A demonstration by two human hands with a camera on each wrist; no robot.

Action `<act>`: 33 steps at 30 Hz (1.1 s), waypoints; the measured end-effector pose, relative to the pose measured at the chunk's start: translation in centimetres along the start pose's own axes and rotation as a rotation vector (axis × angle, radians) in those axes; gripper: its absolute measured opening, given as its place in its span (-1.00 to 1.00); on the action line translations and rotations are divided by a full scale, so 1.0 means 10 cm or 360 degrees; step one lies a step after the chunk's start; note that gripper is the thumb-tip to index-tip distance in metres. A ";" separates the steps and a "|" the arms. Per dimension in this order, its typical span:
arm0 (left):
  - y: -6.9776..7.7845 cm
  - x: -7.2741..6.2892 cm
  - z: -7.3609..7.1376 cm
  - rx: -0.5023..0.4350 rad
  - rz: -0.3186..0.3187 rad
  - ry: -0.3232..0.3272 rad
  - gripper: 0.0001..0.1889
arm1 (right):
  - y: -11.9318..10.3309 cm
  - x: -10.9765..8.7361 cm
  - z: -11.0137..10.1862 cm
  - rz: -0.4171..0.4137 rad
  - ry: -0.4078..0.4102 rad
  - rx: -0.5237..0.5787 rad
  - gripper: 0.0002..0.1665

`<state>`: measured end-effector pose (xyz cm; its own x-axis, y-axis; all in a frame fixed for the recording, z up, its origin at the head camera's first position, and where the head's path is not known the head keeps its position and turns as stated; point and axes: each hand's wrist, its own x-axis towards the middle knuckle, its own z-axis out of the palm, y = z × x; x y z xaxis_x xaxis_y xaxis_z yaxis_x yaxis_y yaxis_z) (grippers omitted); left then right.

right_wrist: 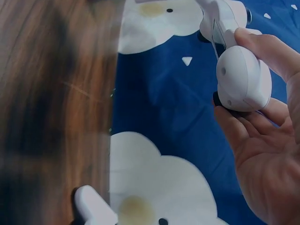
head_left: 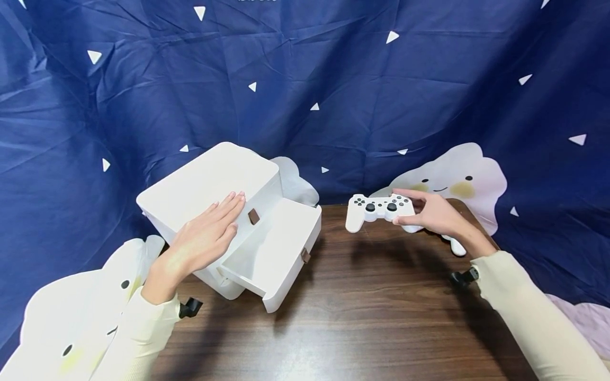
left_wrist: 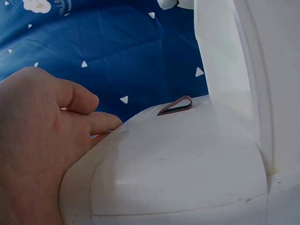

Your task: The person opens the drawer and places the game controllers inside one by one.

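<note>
My left hand (head_left: 205, 235) rests on top of a small white drawer cabinet (head_left: 216, 174), its fingers straight and together. The cabinet's lower drawer (head_left: 297, 270) is pulled out, and no object shows inside it. The upper drawer, with a brown tab (head_left: 253, 216), is closed. In the left wrist view the hand (left_wrist: 42, 136) lies along the cabinet's edge. Above the table at right, my right hand (head_left: 436, 211) grips a white game controller (head_left: 381, 206) by one end, thumb on the near side. The right wrist view shows the controller (right_wrist: 243, 77) from its end.
Below the right hand, part of a second white object (head_left: 456, 246), shaped like a controller grip, lies on the dark wooden table (head_left: 352, 317). My right hand and forearm hide the rest of it. A blue cloth (head_left: 305, 69) with white triangles and clouds hangs behind.
</note>
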<state>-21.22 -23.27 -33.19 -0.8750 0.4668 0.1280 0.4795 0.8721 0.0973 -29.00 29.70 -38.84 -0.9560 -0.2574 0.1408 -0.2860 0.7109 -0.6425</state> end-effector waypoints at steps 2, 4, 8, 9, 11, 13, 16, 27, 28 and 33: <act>0.00 0.00 0.00 0.0003 0.0001 0.0000 -0.38 | -0.05 0.03 -0.01 -0.0027 -0.0019 0.0019 -0.01; 0.00 0.00 0.00 0.0006 0.0005 0.0003 -0.38 | -0.10 0.05 -0.02 -0.0070 -0.0035 0.0043 -0.03; -0.01 0.00 0.00 0.0008 0.0008 0.0004 -0.38 | -0.19 0.11 -0.04 -0.0154 -0.0071 0.0061 -0.03; -0.01 -0.01 0.00 0.0009 0.0009 0.0003 -0.38 | -0.22 0.12 -0.04 -0.0169 -0.0084 0.0062 -0.03; -0.01 -0.01 0.01 0.0009 0.0011 0.0001 -0.38 | -0.27 0.16 -0.04 -0.0186 -0.0104 0.0045 -0.02; -0.01 -0.01 0.01 0.0009 0.0013 -0.0001 -0.38 | -0.33 0.19 -0.05 -0.0188 -0.0107 0.0010 -0.02; -0.01 -0.01 0.01 0.0012 0.0013 -0.0001 -0.38 | -0.43 0.24 -0.06 -0.0178 -0.0112 -0.0053 -0.04; -0.02 -0.01 0.00 0.0019 0.0029 0.0004 -0.38 | -0.73 0.49 -0.03 -0.0321 -0.0183 -0.0057 -0.07; -0.02 -0.01 0.00 0.0018 0.0030 0.0004 -0.38 | -0.75 0.51 -0.03 -0.0337 -0.0200 -0.0051 -0.07; -0.02 0.00 0.01 0.0021 0.0034 0.0006 -0.38 | -0.89 0.61 0.00 -0.0374 -0.0273 -0.0059 -0.09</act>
<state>-21.28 -23.46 -33.28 -0.8644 0.4848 0.1333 0.4971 0.8639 0.0812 -32.26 21.77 -32.24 -0.8393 -0.5224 0.1508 -0.5033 0.6415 -0.5790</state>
